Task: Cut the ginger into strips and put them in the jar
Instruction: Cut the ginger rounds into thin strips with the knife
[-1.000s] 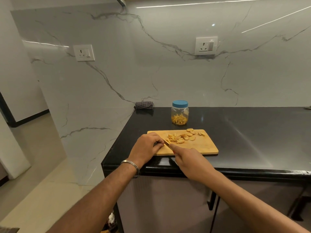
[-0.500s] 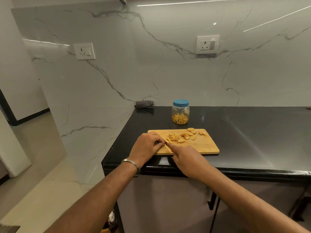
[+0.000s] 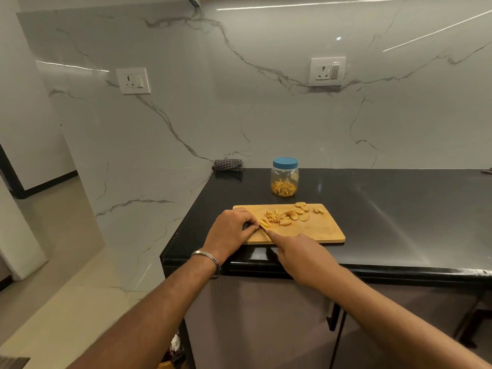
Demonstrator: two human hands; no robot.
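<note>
**Ginger half cut, jar waiting at the back**

Ginger (image 3: 286,217) lies scattered on the wooden cutting board (image 3: 314,230), which sits at the near left corner of the black counter (image 3: 399,209). Thin strips are heaped toward the left of the board; round slices, not yet cut down, lie to the right and far side of that heap. The jar (image 3: 285,177) stands just beyond the far edge of the board, its blue lid on, with a layer of strips already inside.

The left hand (image 3: 230,233) rests on the near left part of the board with fingers curled, the fingertips pinched down at a small piece right beside the blade. The right hand (image 3: 303,258) is wrapped round the handle of a knife (image 3: 263,229), forefinger stretched along its back; only a short bit of the blade shows between the two hands, and the handle is hidden.

My reading is that slicing is the step in hand, with several rounds left. To do it well, the left fingertips should stay tucked back from the edge, since the piece is small and the blade is very close. Stacking a few rounds would likely give more even strips. The lid must come off before anything goes into the jar.

A folded checked cloth (image 3: 227,165) lies at the far left corner against the marble wall.
</note>
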